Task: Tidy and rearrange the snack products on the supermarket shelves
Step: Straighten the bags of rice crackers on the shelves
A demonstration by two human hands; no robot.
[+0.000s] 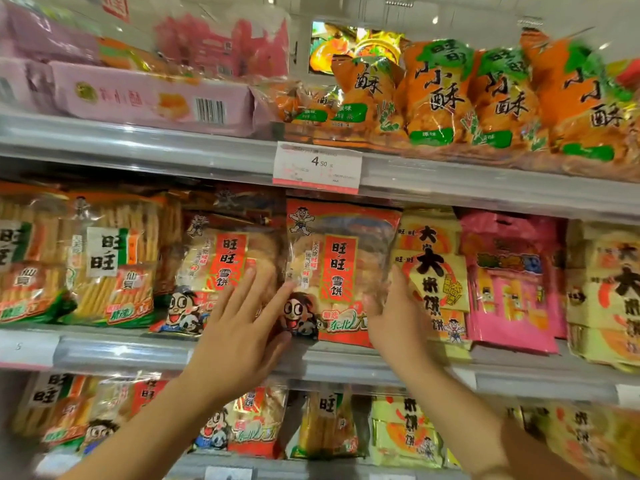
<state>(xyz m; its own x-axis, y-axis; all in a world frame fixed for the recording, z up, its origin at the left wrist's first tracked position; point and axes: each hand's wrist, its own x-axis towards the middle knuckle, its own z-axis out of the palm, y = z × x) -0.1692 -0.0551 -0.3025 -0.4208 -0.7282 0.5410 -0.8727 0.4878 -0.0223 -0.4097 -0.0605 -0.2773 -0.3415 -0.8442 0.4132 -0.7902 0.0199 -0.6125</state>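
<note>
Head view blurs much of the upper shelf: the pink boxes (152, 98) at top left and the orange snack bags (491, 95) at top right are smeared, and their small print cannot be read. The outer packets are cut off by the picture's edges, and the bottom shelf's goods are dim and partly covered by both forearms.

Three grey shelf rails run across a supermarket rack, the top one carrying a white price tag (317, 166) marked 4.50.

On the middle shelf a red rice-cracker bag (341, 271) stands upright at the centre, its lower edge at the shelf rail (121, 351). The left hand (239, 337) lies open with straight, spread fingers against the bag's lower left corner and the neighbouring red bag (225, 271), holding nothing. The right hand (394, 317) is at the bag's right edge with fingers mostly straight; whether it pinches that edge cannot be told.

Just right of it stand a yellow rice-cake bag (433, 271) and a pink packet (512, 282); to the left are green-trimmed cracker bags (110, 261).
</note>
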